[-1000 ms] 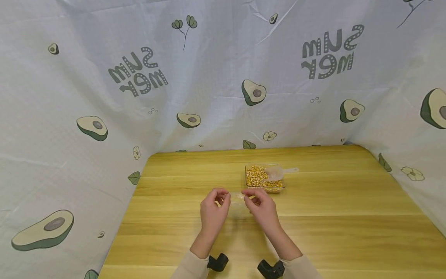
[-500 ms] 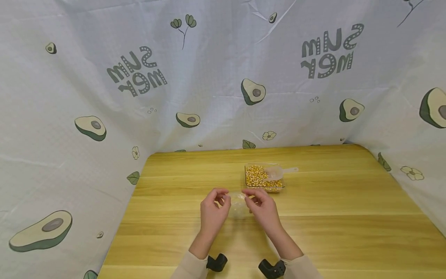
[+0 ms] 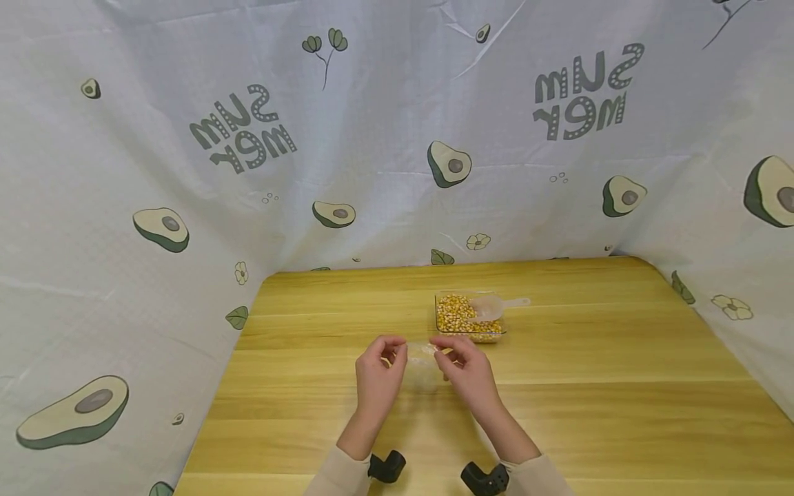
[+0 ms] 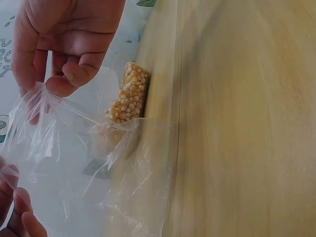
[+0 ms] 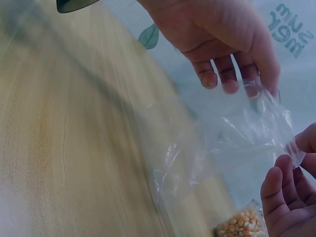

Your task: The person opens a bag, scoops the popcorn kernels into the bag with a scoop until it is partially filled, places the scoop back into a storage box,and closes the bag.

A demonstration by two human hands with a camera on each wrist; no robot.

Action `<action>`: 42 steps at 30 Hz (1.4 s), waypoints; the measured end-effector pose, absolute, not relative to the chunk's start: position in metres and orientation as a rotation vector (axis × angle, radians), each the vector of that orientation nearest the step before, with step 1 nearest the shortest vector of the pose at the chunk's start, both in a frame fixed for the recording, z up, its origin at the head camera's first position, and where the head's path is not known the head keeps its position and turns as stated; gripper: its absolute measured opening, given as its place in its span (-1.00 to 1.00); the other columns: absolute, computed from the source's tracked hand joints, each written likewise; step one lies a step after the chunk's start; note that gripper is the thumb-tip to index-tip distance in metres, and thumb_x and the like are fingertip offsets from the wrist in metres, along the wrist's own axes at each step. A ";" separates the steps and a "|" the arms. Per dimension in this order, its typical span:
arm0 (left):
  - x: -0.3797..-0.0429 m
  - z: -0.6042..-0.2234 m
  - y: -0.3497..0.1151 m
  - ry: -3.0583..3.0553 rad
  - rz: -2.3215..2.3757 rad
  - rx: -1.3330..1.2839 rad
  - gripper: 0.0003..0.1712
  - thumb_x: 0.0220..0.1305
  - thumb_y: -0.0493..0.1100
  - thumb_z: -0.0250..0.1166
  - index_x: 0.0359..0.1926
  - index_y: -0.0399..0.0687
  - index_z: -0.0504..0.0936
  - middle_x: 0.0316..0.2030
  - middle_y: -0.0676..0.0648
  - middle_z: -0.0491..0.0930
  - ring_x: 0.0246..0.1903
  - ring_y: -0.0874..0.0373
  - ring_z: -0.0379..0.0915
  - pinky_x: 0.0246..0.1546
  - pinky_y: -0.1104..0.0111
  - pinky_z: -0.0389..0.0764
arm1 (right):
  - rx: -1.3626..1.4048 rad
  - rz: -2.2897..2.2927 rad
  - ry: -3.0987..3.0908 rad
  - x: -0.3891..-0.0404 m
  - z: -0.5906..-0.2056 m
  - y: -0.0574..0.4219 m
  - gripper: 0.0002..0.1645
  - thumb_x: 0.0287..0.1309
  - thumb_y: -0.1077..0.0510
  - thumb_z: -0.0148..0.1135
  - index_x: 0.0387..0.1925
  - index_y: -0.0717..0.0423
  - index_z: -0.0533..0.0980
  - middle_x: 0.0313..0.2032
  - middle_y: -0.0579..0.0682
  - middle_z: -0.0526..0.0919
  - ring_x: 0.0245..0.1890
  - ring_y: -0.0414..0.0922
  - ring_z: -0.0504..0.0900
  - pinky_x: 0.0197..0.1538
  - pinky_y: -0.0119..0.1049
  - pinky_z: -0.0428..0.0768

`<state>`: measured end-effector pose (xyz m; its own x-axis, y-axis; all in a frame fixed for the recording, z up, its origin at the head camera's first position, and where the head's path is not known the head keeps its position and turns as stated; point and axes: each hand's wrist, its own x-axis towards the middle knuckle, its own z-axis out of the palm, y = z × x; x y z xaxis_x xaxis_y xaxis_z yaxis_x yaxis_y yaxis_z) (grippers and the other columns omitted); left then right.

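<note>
A clear thin plastic bag [image 3: 422, 368] hangs between the two hands, low over the wooden table. My left hand [image 3: 380, 368] pinches its upper edge on one side between thumb and forefinger; my right hand [image 3: 466, 366] pinches the other side the same way. In the left wrist view, the wrinkled bag [image 4: 143, 182] spreads out below the left hand [image 4: 74, 39], with only fingertips of the right hand [image 4: 19, 212] showing at lower left. From the right wrist, the bag [image 5: 197, 143] is see-through and holds nothing visible.
Just beyond the hands stands a clear rectangular container [image 3: 438, 317] of corn kernels [image 3: 455, 313]. A translucent scoop [image 3: 490, 307] lies in it, handle pointing right over the rim. The wooden table [image 3: 620, 358] ends at an avocado-print cloth [image 3: 384, 138] behind and at both sides.
Both hands stay almost where they were, still pinching the bag. The film between them shifts slightly. The container and scoop are unmoved.
</note>
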<state>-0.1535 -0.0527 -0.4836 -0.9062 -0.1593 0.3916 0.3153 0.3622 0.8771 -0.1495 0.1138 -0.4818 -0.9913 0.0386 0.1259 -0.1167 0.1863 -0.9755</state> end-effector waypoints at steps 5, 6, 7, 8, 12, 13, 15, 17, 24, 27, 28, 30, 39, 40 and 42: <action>-0.155 -0.483 -0.054 -2.190 -1.512 -0.166 -0.94 0.22 -0.33 0.34 -0.33 -0.12 0.72 -0.53 0.00 0.64 -0.56 0.38 0.42 -0.58 0.53 0.44 | 0.084 1.914 -2.341 -0.147 -0.479 0.116 -0.73 0.27 0.27 0.29 -0.01 0.15 0.66 -0.10 0.15 0.60 -0.45 -0.26 0.53 -0.46 -0.32 0.60; -0.155 -0.483 -0.055 -2.184 -1.504 -0.171 -0.94 0.23 -0.33 0.34 -0.34 -0.11 0.72 -0.53 0.00 0.64 -0.56 0.38 0.43 -0.57 0.53 0.44 | 0.076 1.912 -2.346 -0.146 -0.479 0.117 -0.73 0.28 0.25 0.29 0.00 0.14 0.66 -0.10 0.15 0.60 -0.45 -0.26 0.53 -0.46 -0.32 0.60; -0.156 -0.483 -0.055 -2.179 -1.498 -0.177 -0.94 0.22 -0.33 0.34 -0.34 -0.10 0.72 -0.53 0.00 0.64 -0.56 0.37 0.43 -0.57 0.53 0.44 | 0.063 1.910 -2.352 -0.146 -0.478 0.119 -0.73 0.29 0.25 0.28 0.01 0.13 0.65 -0.10 0.14 0.59 -0.45 -0.25 0.53 -0.46 -0.31 0.60; -0.156 -0.483 -0.056 -2.175 -1.495 -0.181 -0.94 0.22 -0.33 0.34 -0.34 -0.10 0.72 -0.53 0.00 0.65 -0.57 0.37 0.43 -0.57 0.53 0.44 | 0.049 1.907 -2.356 -0.146 -0.479 0.121 -0.74 0.30 0.24 0.28 0.01 0.13 0.65 -0.10 0.14 0.59 -0.46 -0.23 0.53 -0.46 -0.31 0.59; -0.159 -0.482 -0.058 -2.175 -1.481 -0.180 -0.95 0.22 -0.32 0.36 -0.35 -0.09 0.71 -0.52 0.00 0.65 -0.57 0.35 0.44 -0.57 0.53 0.45 | -0.051 1.916 -2.364 -0.148 -0.480 0.133 -0.74 0.33 0.25 0.23 0.03 0.13 0.63 -0.10 0.11 0.57 -0.46 -0.15 0.53 -0.46 -0.34 0.57; -0.160 -0.482 -0.058 -2.168 -1.474 -0.184 -0.94 0.22 -0.32 0.36 -0.35 -0.10 0.71 -0.52 0.00 0.65 -0.57 0.35 0.44 -0.57 0.52 0.45 | -0.081 1.914 -2.367 -0.149 -0.480 0.137 -0.74 0.34 0.25 0.22 0.03 0.13 0.62 -0.10 0.10 0.56 -0.47 -0.16 0.53 -0.46 -0.35 0.56; -0.162 -0.482 -0.058 -2.158 -1.465 -0.189 -0.95 0.22 -0.32 0.35 -0.35 -0.10 0.71 -0.53 0.00 0.65 -0.57 0.34 0.44 -0.57 0.52 0.45 | -0.144 1.909 -2.379 -0.150 -0.479 0.145 -0.73 0.36 0.24 0.20 0.05 0.13 0.61 -0.10 0.07 0.55 -0.49 -0.18 0.51 -0.45 -0.35 0.56; -0.165 -0.482 -0.059 -2.149 -1.457 -0.196 -0.95 0.22 -0.32 0.35 -0.35 -0.10 0.71 -0.53 0.00 0.64 -0.57 0.32 0.45 -0.57 0.52 0.44 | -0.201 1.902 -2.387 -0.152 -0.479 0.154 -0.72 0.37 0.22 0.18 0.07 0.15 0.59 -0.13 0.02 0.54 -0.50 -0.22 0.50 -0.45 -0.36 0.55; -0.174 -0.481 -0.060 -2.136 -1.436 -0.188 -0.93 0.24 -0.33 0.32 -0.34 -0.12 0.71 -0.53 -0.02 0.64 -0.58 0.29 0.45 -0.57 0.52 0.45 | -0.355 1.895 -2.397 -0.154 -0.484 0.186 -0.65 0.43 0.17 0.11 0.17 0.19 0.51 -0.08 -0.02 0.52 -0.41 -0.19 0.56 -0.39 -0.37 0.59; -0.178 -0.482 -0.059 -2.138 -1.445 -0.170 -0.93 0.26 -0.32 0.31 -0.33 -0.12 0.71 -0.53 -0.03 0.64 -0.57 0.28 0.45 -0.57 0.52 0.45 | -0.420 1.883 -2.386 -0.157 -0.488 0.198 -0.63 0.44 0.16 0.09 0.19 0.18 0.49 -0.10 -0.07 0.51 -0.41 -0.27 0.54 -0.38 -0.38 0.60; -0.179 -0.483 -0.059 -2.141 -1.451 -0.161 -0.94 0.27 -0.31 0.31 -0.33 -0.13 0.71 -0.52 -0.03 0.64 -0.56 0.28 0.45 -0.57 0.52 0.45 | -0.447 1.882 -2.377 -0.159 -0.489 0.201 -0.63 0.44 0.15 0.09 0.19 0.18 0.49 -0.12 -0.10 0.50 -0.42 -0.29 0.54 -0.37 -0.39 0.60; -0.181 -0.484 -0.058 -2.148 -1.467 -0.144 -0.93 0.29 -0.29 0.31 -0.33 -0.11 0.71 -0.52 -0.04 0.64 -0.55 0.29 0.44 -0.57 0.52 0.44 | -0.493 1.879 -2.361 -0.163 -0.492 0.207 -0.63 0.43 0.16 0.09 0.18 0.18 0.49 -0.18 -0.14 0.48 -0.43 -0.32 0.52 -0.38 -0.41 0.59; -0.186 -0.484 -0.057 -2.160 -1.488 -0.093 -0.96 0.27 -0.25 0.34 -0.33 -0.09 0.71 -0.50 -0.02 0.64 -0.54 0.29 0.44 -0.56 0.51 0.43 | -0.565 1.853 -2.359 -0.179 -0.502 0.218 -0.51 0.44 0.10 0.04 0.32 0.11 0.43 -0.21 -0.03 0.51 -0.58 -0.28 0.49 -0.50 -0.38 0.54; -0.186 -0.484 -0.057 -2.163 -1.481 -0.094 -0.96 0.28 -0.25 0.33 -0.32 -0.09 0.71 -0.50 -0.01 0.64 -0.53 0.29 0.44 -0.55 0.51 0.43 | -0.562 1.864 -2.354 -0.181 -0.503 0.218 -0.50 0.44 0.09 0.04 0.34 0.09 0.42 -0.20 -0.02 0.51 -0.58 -0.29 0.49 -0.50 -0.38 0.54; -0.187 -0.484 -0.057 -2.166 -1.474 -0.097 -0.95 0.28 -0.25 0.33 -0.33 -0.10 0.71 -0.49 -0.01 0.64 -0.53 0.29 0.44 -0.55 0.52 0.43 | -0.551 1.892 -2.343 -0.186 -0.503 0.218 -0.48 0.45 0.09 0.03 0.37 0.08 0.39 -0.21 -0.04 0.50 -0.55 -0.30 0.49 -0.49 -0.39 0.53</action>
<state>-0.1868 -0.0565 -0.4837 -0.8653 -0.2221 0.4493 0.3366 0.4068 0.8492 -0.1858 0.2177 -0.5029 -0.9322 0.3243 -0.1606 0.2253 0.1728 -0.9588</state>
